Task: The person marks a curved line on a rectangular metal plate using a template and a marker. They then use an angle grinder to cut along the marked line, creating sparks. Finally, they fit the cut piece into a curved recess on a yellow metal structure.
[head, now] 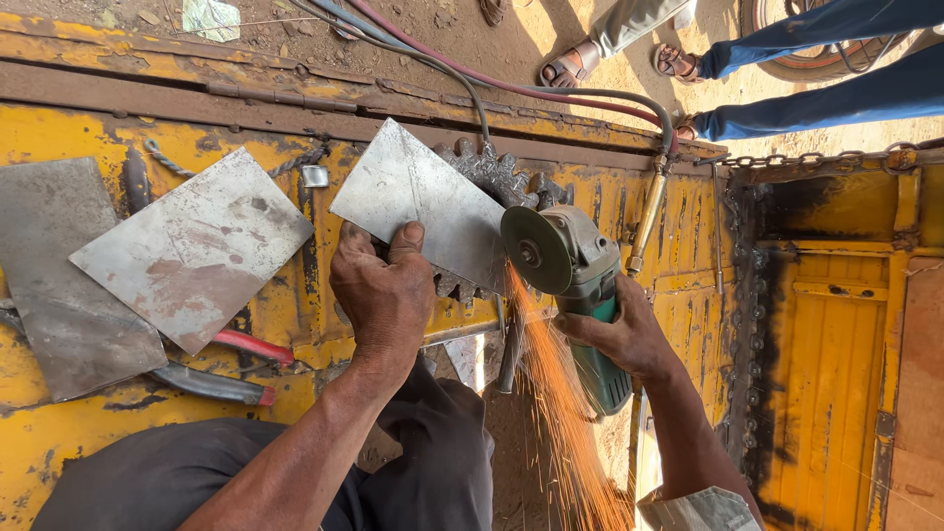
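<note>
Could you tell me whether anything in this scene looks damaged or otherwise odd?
Yes. The left hand pins the steel sheet bare, close to the green angle grinder in the right hand, and sparks shower toward the lap. The yellow panel is rusted and chipped.

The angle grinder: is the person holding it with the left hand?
No. The right hand grips the green angle grinder, while the left hand presses down the metal plate being ground.
</note>
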